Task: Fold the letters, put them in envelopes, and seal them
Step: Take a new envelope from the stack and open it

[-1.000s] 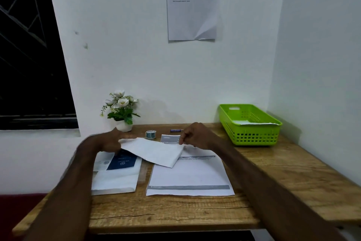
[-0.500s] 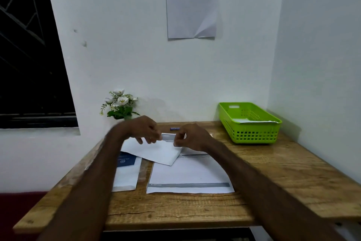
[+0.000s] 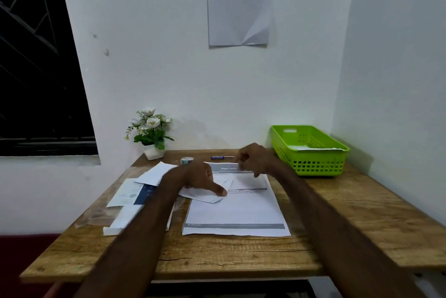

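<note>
Two hands over the counter [image 3: 217, 259]: left hand [image 3: 196, 177] presses the envelope [image 3: 205, 195] with a straight finger; right hand [image 3: 255, 160], beyond, hovers loosely curled, holding nothing.

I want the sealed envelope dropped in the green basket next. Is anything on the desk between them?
Nothing visible blocks it. The envelope lies under the left hand; only the right hand and bare desk lie toward the green basket.

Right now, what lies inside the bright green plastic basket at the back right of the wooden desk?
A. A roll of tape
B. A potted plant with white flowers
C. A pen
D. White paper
D. White paper shows over the rim of the bright green plastic basket; the tape roll, the pen and the potted plant all stand on the wooden desk outside it.
</note>
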